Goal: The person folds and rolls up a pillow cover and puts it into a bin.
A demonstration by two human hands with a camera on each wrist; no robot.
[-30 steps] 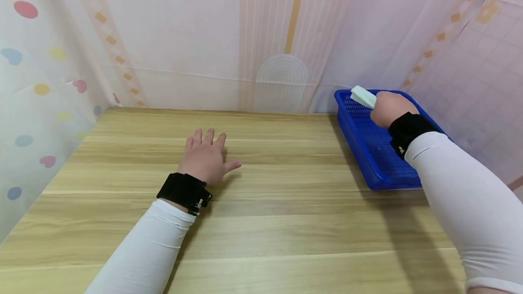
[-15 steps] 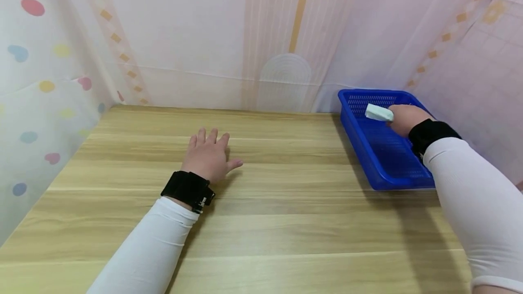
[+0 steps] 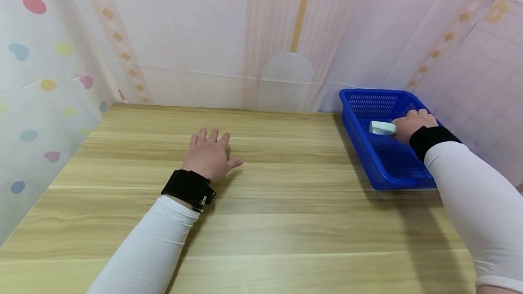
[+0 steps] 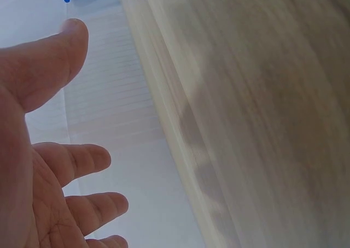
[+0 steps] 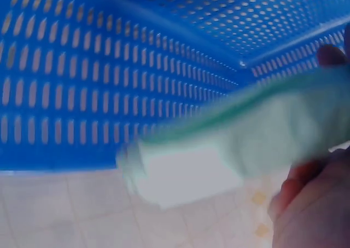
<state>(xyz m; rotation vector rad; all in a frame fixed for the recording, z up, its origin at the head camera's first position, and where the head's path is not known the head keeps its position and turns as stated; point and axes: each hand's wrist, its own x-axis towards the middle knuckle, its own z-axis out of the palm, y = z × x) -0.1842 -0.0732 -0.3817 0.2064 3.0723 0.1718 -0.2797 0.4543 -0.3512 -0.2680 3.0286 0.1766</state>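
My right hand (image 3: 414, 126) is low inside the blue plastic basket (image 3: 367, 158), at the right of the table. It grips a pale green, soft-looking folded packet (image 3: 382, 128), whose free end sticks out to the left. In the right wrist view the packet (image 5: 240, 139) is blurred, with a fingertip above it and the thumb below; its far end lies hidden in the hand. My left hand (image 3: 207, 159) holds nothing, its fingers spread and palm down at the table's middle left. In the left wrist view its fingers (image 4: 90, 160) are parted.
The wood-grain table (image 3: 286, 221) runs back to a patterned curtain (image 3: 196, 35). Another curtain side with coloured dots (image 3: 24, 149) hangs at the left. The basket has slotted walls (image 5: 82, 84) and stands close to the right-hand curtain.
My right hand has moved down and to the right into the basket with the packet, which has swung from slanting to nearly level. The left hand stays put; the view shifts slightly.
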